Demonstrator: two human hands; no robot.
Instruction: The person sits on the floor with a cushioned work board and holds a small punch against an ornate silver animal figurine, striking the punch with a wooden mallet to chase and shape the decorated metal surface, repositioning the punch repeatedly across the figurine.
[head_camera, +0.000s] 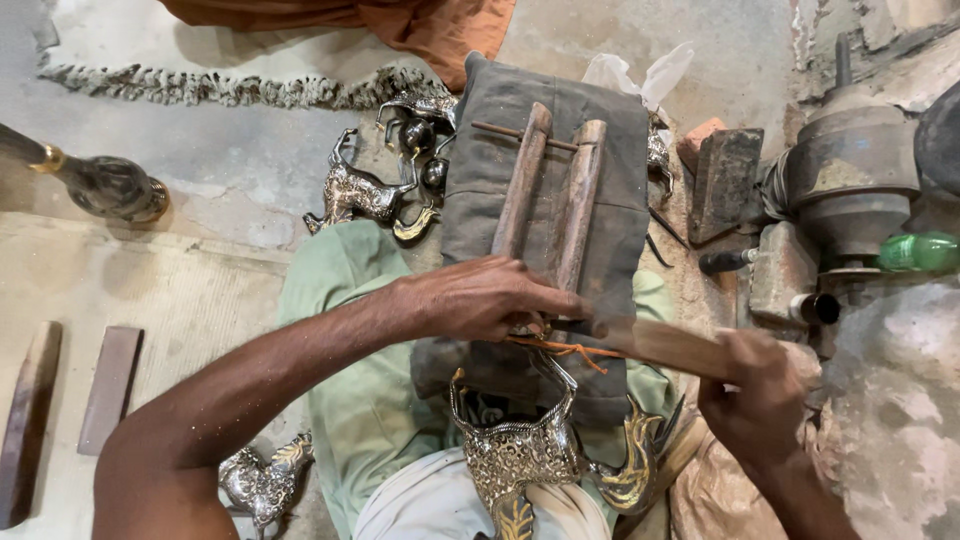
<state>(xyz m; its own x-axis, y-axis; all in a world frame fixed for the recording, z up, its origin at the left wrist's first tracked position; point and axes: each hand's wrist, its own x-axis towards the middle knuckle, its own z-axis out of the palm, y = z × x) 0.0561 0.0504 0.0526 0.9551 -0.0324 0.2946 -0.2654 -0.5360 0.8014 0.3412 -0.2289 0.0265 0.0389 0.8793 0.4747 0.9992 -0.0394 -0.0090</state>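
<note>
Fingers (545, 300) of the left hand (470, 298) press down flat and close together on the upper part of a brass figure (525, 455), pinning it against a grey pad (545, 190); they clamp rather than wrap. The right hand (765, 395) is clenched round the end of a wooden tool (655, 340), which is blurred and crosses from about 3 o'clock toward the left fingertips. An orange cord (570, 350) trails where tool and figure meet.

The figure lies at 6 o'clock in the view, on the person's lap, its ornate body running down over the green cloth (360, 400) of the legs. Two wooden bars (550, 190) lie side by side on the pad, toward 12 o'clock from the left hand.

By its look the figure is cast metal: stiff, probably heavy for its bulk, with a bright surface that could slide under a bare palm. Its embossed relief gives some purchase. The thin curled parts by the golden tail at 5 o'clock look the likeliest to bend or snag, so the thick body or neck seems the safer hold.

Similar figures (370, 190) lie on the floor at 11 o'clock, another at 7 o'clock. A dark vase (105, 185) lies at 9 o'clock, a motor (850, 170) stands at 2 o'clock with a green bottle (920, 250) beside it.
</note>
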